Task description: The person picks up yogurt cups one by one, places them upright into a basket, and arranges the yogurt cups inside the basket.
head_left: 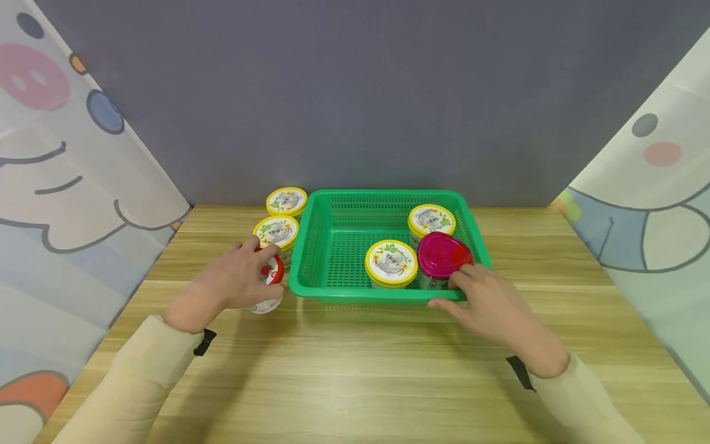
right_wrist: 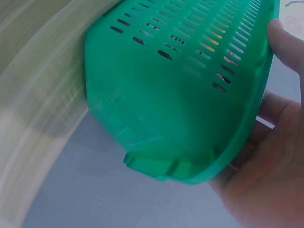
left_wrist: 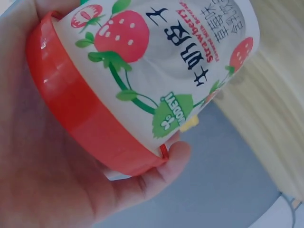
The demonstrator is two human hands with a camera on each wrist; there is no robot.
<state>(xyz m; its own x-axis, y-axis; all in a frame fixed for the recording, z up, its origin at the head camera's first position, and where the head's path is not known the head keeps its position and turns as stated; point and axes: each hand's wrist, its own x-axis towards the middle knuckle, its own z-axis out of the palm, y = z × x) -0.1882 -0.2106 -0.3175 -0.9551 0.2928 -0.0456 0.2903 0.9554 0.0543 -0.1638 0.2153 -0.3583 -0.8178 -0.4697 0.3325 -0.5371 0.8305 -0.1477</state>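
Observation:
A strawberry milk cup [left_wrist: 161, 57] with a red lid [head_left: 275, 269] stands left of the green basket [head_left: 355, 295]. My left hand [head_left: 238, 277] grips it round the lid, thumb on the near side. At the basket's front right corner, my right hand [head_left: 493, 305] holds the rim, fingers over the inside and thumb outside. Its fingertips are by a cup with a magenta lid [head_left: 440, 253] inside the basket; whether they touch is unclear. Two yellow-lidded cups, one in front [head_left: 391, 263] and one behind [head_left: 431, 219], stand in the basket beside it.
Two more yellow-lidded cups, a nearer one [head_left: 275, 232] and a farther one [head_left: 286, 201], stand along the basket's left side. Behind the wooden table [head_left: 355, 376] rises a grey wall [head_left: 355, 92]. Cartoon-print curtains [head_left: 72, 216] flank the table.

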